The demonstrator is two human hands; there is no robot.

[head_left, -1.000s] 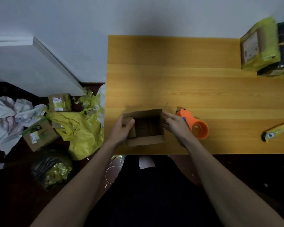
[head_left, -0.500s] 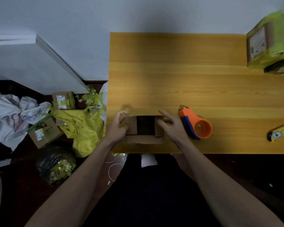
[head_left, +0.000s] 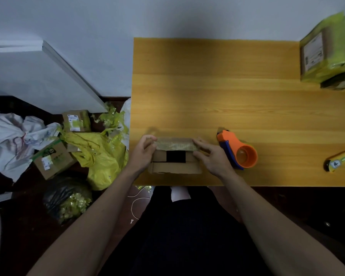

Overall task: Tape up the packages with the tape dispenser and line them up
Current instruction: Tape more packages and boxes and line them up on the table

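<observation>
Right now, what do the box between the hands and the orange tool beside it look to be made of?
The box: plain brown cardboard, matte, its far flap carrying glossy old tape. The tape dispenser: apparently moulded plastic, smooth orange with a blue part. The table: wood-grain surface, possibly laminate.

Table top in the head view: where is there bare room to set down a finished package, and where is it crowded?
Bare wood runs across the table's far and middle band, from its left edge to the stacked yellow-taped packages at the far right. Crowded along the near edge: both hands on the cardboard box, the orange tape dispenser beside it, and a yellow tool near the right edge.
</observation>
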